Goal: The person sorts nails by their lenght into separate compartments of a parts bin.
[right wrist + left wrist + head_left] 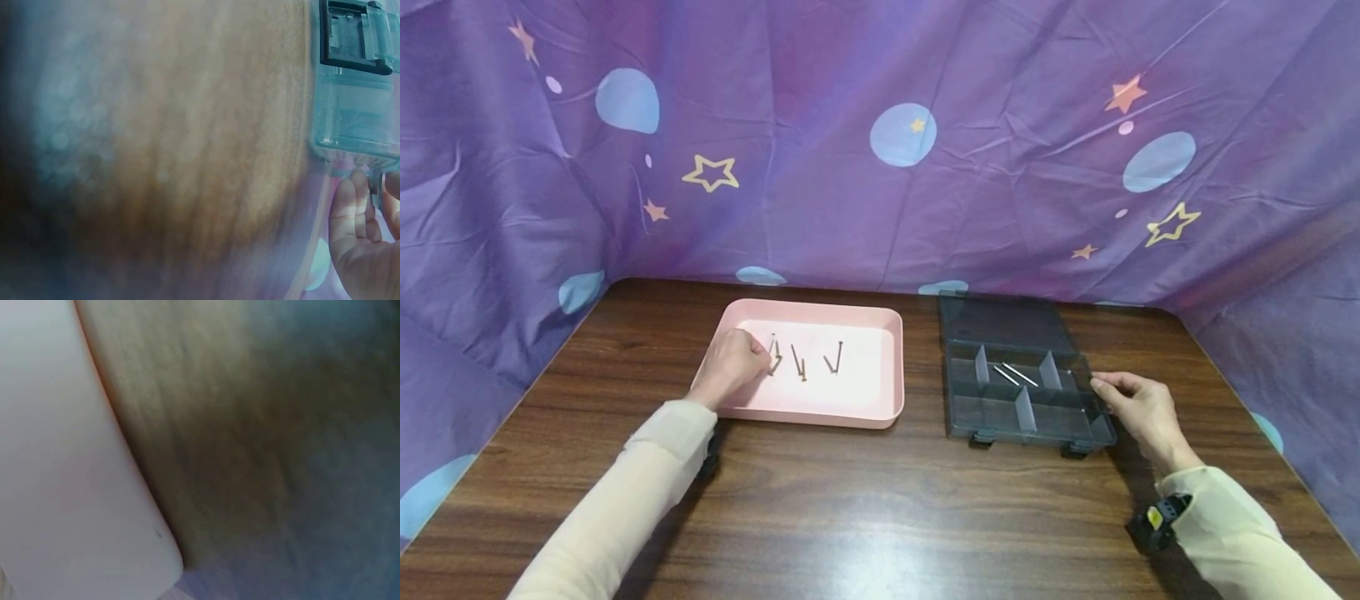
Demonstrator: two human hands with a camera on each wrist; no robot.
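In the head view a pink tray point(820, 412) holds several thin screws point(797, 360), some brassy and some darker. My left hand point(733, 364) reaches over the tray's left side, its thumb and fingertips pinching at a small screw point(776, 365). To the right lies a clear dark divided box point(985, 414) with its lid point(1003, 323) folded back. Two silver screws point(1017, 375) rest in its back middle compartment. With thumb and fingers my right hand point(1142, 414) grips the box's right edge; the right wrist view shows those fingers point(354, 209) at the box's end.
Beneath everything is a dark wood-grain table point(820, 500). A purple curtain point(820, 217) with stars and blue spots hangs behind it and at both sides. Two black latches point(981, 439) stick out from the box's front. The left wrist view shows the tray's outer wall point(75, 456).
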